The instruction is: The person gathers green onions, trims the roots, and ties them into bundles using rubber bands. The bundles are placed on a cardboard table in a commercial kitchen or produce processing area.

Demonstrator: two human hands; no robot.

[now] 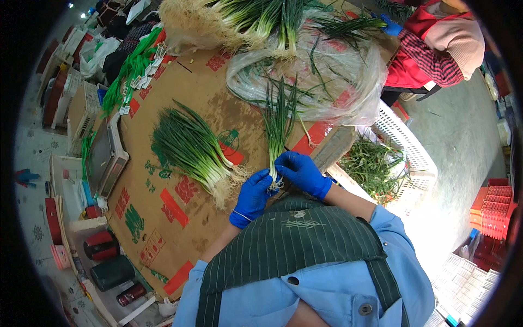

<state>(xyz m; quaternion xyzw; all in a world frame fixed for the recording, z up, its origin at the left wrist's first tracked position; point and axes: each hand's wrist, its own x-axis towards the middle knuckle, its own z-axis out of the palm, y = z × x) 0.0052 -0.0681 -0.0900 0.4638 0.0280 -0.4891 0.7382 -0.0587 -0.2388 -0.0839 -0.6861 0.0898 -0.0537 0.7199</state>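
Note:
A small bunch of spring onions (pixel 278 122) stands between my hands, its green leaves pointing away from me and its roots close to my apron. My left hand (pixel 252 196), in a blue glove, is closed around the white root end. On the other side my right hand (pixel 303 171), gloved alike, pinches at the stalks just above the roots with thumb and fingers. To the left a larger pile of spring onions (pixel 192 147) lies on the cardboard, roots towards me.
Cardboard (pixel 204 90) covers the table. A heap of rooted spring onions (pixel 261 20) and a plastic sheet (pixel 359 94) lie at the back. A platform scale (pixel 108 155) and green ties with tags (pixel 135 73) line the left edge. A white basket (pixel 416 175) holds trimmings (pixel 369 167). Another person's gloved hand (pixel 391 25) grips leaves.

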